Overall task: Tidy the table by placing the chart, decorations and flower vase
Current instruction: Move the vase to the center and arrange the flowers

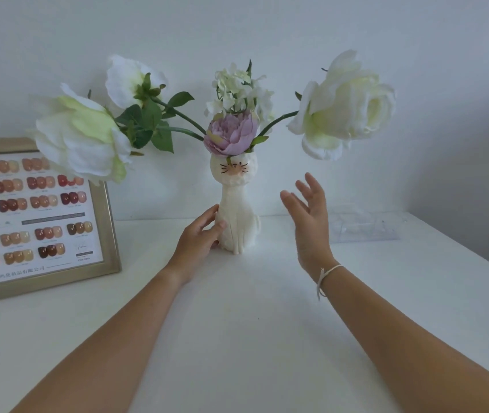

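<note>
Nail colour chart [36, 217]: framed in gold, propped at the table's left side and leaning back toward the wall; the big white bloom [79, 138] on the left hangs in front of its top corner.

Left hand [200, 236]: down at the foot of the vase, fingers curved against its left flank and the thumb touching the front. It looks like a light steadying hold, not a full wrap; how firmly it presses I can't tell.

Cat-shaped flower vase [237, 210]: white, standing upright on the table near the wall, its long axis straight up. A lilac peony [231, 135] sits in the mouth, with small white blossoms above and long stems splaying to both sides.

Right hand [309, 216]: in the air just to the right of the vase, palm turned toward it, fingers spread and holding nothing. Not touching the vase.

Right bloom [347, 105]: heavy cream rose on a long stem, reaching out well past the right hand, above it.

Clear plastic box [362, 223]: against the wall on the right, well apart from the vase; contents too faint to make out.

What the next move turns on: the vase lies between the two hands, left one already on it, right one close by on the far side. With tall stems and a narrow base, it seems top-heavy, so I'd guess any shift wants a hand low on each flank.
</note>
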